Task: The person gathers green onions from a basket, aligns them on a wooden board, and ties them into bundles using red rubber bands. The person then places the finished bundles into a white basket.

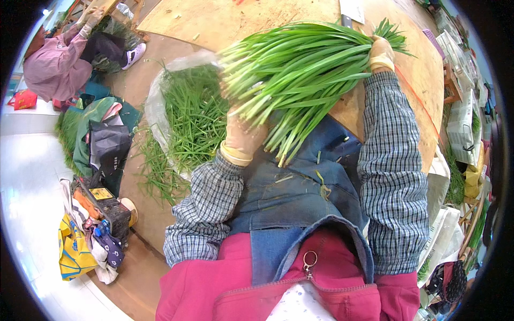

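A large bunch of garlic chives spreads above my lap and the near edge of the wooden table. My gloved right hand grips it close to the leaf tips, which stick out past the fist. The pale stem ends fan out toward the left and down. Against those lower stems is my gloved left hand, slightly blurred; its fingers are hidden by the stems, so their grip cannot be made out. Beneath the bunch, a denim apron covers my lap, with a few loose bits of leaf on it.
Left of my lap stands a clear plastic bag full of chive scraps, some spilled on the floor. A knife lies on the wooden table. Another person sits at upper left. Bags and a crate stand at left.
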The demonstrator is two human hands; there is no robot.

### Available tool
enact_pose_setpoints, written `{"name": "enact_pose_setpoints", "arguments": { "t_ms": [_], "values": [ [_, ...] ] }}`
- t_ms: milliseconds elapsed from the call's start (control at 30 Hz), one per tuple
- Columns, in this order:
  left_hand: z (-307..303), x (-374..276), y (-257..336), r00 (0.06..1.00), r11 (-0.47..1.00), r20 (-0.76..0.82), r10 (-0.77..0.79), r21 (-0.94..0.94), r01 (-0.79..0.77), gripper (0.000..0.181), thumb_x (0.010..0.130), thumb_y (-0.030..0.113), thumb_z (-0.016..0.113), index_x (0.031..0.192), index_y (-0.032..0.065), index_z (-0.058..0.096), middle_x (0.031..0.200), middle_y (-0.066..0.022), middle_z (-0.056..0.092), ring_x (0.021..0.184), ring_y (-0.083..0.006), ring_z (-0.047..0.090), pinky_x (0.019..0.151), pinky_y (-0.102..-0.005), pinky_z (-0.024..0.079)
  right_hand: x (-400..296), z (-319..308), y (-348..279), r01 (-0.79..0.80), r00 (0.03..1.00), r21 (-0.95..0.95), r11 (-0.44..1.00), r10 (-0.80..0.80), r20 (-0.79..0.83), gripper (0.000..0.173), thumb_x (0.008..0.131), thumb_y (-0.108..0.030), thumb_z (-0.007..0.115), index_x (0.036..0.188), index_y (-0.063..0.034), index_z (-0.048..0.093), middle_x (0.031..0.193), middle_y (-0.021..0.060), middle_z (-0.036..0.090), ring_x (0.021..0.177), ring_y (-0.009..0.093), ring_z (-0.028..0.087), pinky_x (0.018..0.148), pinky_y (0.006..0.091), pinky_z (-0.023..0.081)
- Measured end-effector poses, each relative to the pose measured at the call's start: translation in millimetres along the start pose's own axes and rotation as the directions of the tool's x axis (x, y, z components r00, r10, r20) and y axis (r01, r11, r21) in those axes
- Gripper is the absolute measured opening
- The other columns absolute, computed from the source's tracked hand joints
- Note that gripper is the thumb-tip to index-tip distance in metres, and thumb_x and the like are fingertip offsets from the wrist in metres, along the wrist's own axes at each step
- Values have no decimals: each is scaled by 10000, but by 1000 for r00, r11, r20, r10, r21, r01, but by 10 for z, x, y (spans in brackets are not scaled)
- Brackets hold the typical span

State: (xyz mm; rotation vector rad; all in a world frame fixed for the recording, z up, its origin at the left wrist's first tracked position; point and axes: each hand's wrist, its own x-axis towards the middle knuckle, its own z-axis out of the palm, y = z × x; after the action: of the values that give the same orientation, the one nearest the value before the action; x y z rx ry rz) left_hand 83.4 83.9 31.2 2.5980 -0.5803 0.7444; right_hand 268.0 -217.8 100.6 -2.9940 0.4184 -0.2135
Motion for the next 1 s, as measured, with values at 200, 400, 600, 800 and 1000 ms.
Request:
{"name": "enact_pose_setpoints", "arguments": {
  "t_ms": [200,400,600,800,1000],
  "values": [
    [-401,-695,-589,949,910,-72,-306,272,314,116,742,78,572,652,95,500,614,-64,487,537,-257,504,466,-366,410,232,268,223,-88,996,287,954,93,-1,308,890,-77,450,1139,-132,623,1060,94,657,991,197,621,848,313,479],
    [-1085,-310,-265,980,979,-116,-164,104,176,347,691,58,688,1029,55,611,883,-102,583,807,-293,554,737,-401,446,121,155,213,-77,997,329,941,69,38,294,928,-163,413,1083,-97,654,1071,64,659,963,186,622,858,316,472],
    [-793,214,505,984,991,-122,128,49,-122,345,697,116,716,1029,93,628,896,-50,547,821,-250,537,736,-384,431,202,249,249,13,995,57,998,-7,-101,254,853,-139,560,1087,-152,658,1094,89,646,1018,232,615,859,333,490],
    [-543,422,328,963,917,-34,268,315,-244,347,635,87,622,978,41,608,871,-58,509,774,-240,536,642,-366,455,34,191,-10,-10,991,-108,994,-4,-131,199,846,-166,590,1015,-183,694,1061,59,664,982,215,639,796,344,525],
    [-522,451,214,847,850,-170,504,272,-451,280,625,113,562,883,6,585,783,-70,498,694,-218,525,562,-316,445,0,80,50,28,998,104,994,-23,-50,313,867,-121,447,1111,-35,624,1100,183,625,1056,290,584,917,360,442]
  ]
}}
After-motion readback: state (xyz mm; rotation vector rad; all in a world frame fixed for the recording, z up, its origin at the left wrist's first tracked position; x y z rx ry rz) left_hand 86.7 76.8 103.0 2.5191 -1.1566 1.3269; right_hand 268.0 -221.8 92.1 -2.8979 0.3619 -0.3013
